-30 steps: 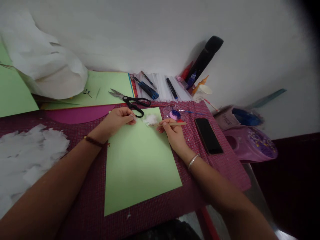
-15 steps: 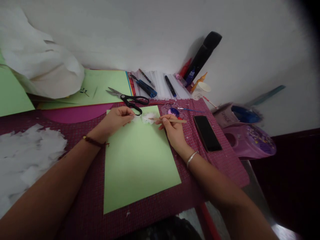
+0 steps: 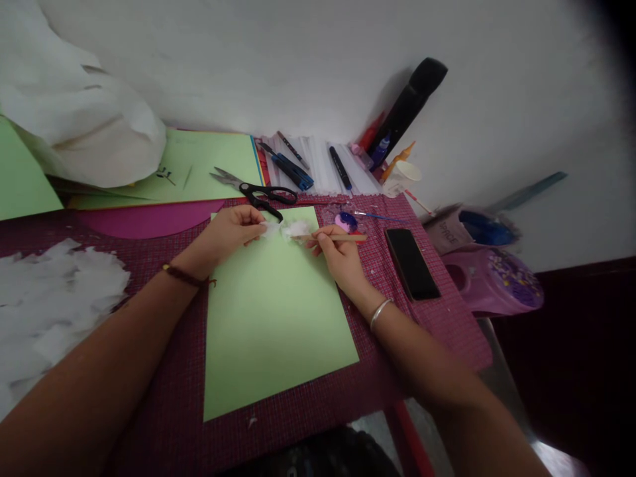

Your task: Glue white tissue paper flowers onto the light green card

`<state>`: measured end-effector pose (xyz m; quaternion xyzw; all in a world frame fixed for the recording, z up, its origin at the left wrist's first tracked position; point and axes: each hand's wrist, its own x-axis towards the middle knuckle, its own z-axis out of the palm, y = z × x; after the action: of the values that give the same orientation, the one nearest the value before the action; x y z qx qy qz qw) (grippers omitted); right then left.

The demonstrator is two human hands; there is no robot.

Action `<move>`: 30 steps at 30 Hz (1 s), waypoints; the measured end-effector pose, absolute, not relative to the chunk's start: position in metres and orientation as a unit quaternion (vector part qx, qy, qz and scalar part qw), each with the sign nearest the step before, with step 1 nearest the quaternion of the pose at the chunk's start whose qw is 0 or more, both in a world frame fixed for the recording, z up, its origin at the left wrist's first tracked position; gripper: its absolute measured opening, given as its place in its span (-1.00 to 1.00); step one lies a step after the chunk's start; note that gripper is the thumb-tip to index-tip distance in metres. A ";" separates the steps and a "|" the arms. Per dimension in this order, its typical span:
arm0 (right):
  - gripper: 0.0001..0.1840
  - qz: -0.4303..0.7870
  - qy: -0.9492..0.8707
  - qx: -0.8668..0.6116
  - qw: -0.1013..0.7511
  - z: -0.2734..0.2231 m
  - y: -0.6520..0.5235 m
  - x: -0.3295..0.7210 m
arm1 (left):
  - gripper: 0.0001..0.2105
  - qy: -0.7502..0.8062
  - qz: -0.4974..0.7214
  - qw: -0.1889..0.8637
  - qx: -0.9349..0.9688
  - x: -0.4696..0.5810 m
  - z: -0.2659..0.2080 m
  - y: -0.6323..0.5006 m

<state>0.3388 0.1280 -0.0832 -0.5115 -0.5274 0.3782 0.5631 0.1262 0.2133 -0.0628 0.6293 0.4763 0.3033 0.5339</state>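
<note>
Where a red-pink checked cloth covers the table [image 3: 173, 391], a pale green sheet [image 3: 273, 331] lies flat, with the rest of the things set around it. Beyond the sheet's far left corner bulges a rumpled white bundle [image 3: 99, 132], resting partly on other green papers [image 3: 213, 162]. Left of the sheet spreads a loose heap of torn white pieces [image 3: 59, 305]. The two hands are apart from each other, both over the sheet's far end: the left hand [image 3: 236, 228] at its left edge, the right hand [image 3: 340, 258] at its right edge. A black phone [image 3: 412, 263] lies to the right of the sheet, and open black-handled scissors [image 3: 247, 190] lie at its far edge, one handle loop reaching over it. The right hand's fingers are closed around a wooden stick [image 3: 355, 238], whose tip points left to a white tuft [image 3: 295, 228] at the sheet's far end; whether the tip touches it, I cannot tell. The left hand pinches a thin white scrap [image 3: 271, 228] above the sheet, just left of the tuft.
</note>
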 end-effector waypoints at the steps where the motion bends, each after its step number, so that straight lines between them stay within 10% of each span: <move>1: -0.76 0.374 -0.532 -0.510 0.563 -0.084 0.129 0.339 | -0.87 0.480 0.299 0.533 0.629 0.127 -0.061 0.212; 30: -0.82 0.320 -0.616 -0.510 0.509 -0.090 0.121 0.340 | -0.87 0.507 0.302 0.542 0.599 0.131 -0.054 0.205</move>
<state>0.3397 0.1205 -0.0902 -0.5097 -0.6160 0.3195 0.5086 0.1305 0.2049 -0.0543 0.5987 0.5069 0.3021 0.5416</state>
